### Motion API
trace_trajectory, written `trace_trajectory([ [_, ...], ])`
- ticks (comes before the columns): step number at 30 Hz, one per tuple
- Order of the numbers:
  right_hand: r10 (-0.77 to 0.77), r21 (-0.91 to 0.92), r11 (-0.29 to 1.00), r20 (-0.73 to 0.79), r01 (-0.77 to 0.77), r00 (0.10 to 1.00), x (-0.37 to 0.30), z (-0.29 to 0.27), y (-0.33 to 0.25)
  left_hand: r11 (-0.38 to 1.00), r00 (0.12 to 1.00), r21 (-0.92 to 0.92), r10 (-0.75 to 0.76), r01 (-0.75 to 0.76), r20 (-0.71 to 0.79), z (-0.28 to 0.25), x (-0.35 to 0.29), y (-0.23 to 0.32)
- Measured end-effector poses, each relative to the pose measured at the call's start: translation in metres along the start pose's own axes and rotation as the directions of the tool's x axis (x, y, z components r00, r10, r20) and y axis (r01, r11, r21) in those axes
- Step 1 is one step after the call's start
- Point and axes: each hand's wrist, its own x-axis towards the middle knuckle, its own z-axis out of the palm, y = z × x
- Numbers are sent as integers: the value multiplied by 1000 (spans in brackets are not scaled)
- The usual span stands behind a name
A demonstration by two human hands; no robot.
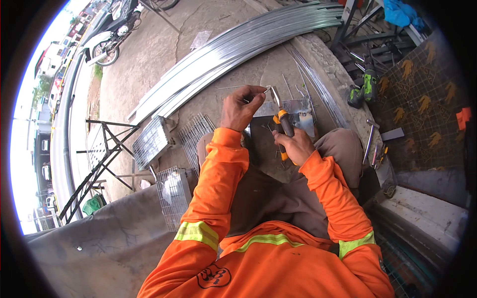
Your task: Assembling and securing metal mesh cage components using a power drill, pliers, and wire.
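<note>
My left hand (242,105) is closed in a pinch on a thin metal wire (267,90), whose end sticks out past the fingertips. Wrapped round the yellow-and-black handles of a pair of pliers (281,116) is my right hand (298,147). The pliers point upward, their jaws at the wire's end; whether they bite on it is too small to tell. Below the jaws lies a grey sheet-metal plate (263,109) on the ground, between my knees and the long metal strips. Wire mesh pieces (171,193) stand to the left of my left forearm.
Long shiny metal strips (238,47) cross the ground ahead. A green cordless drill (368,83) and a hammer (369,140) lie at the right, beside a patterned mat (422,99). At the left stand a black metal frame (102,166) and a motorcycle (107,47).
</note>
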Motion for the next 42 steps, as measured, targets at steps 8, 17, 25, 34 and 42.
trace_trajectory([
  [8,-86,1,996,50,87,995,0,-7,6,986,987,38,161,-161,-1,-6,-3,1],
  [17,-126,-34,991,78,129,989,-5,-19,12,971,977,109,209,-212,46,-13,-9,14],
  [25,-120,24,993,69,118,990,-5,-20,11,957,968,146,243,-251,67,-10,-10,16],
  [34,-114,9,993,82,114,990,-7,-20,10,981,984,91,165,-171,66,-12,-15,18],
  [42,-113,20,994,120,111,986,-12,-21,-5,987,986,-42,160,-158,47,-13,-15,4],
])
